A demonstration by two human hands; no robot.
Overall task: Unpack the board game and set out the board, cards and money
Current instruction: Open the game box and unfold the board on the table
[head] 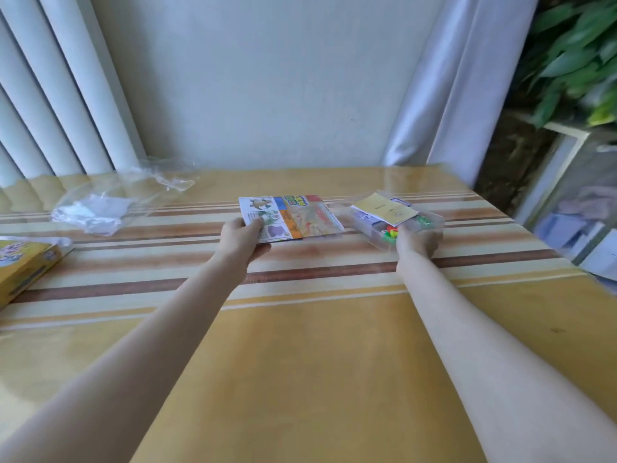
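The folded game board (293, 217), printed with animal pictures and bright panels, lies flat near the far middle of the table. My left hand (242, 240) grips its near left corner, thumb on top. To its right sits a clear plastic tray (430, 225) holding a pale yellow card stack (384, 208), blue-backed cards (362, 216) and small coloured pieces (390, 232). My right hand (417, 242) holds the tray's near edge. The yellow game box (23, 269) lies at the table's left edge, partly out of frame.
Crumpled clear plastic wrap (100, 208) lies at the far left of the striped yellow table (317, 345). White curtains hang behind the table. To the right are green plants (574, 58) and a shelf with papers (567, 225).
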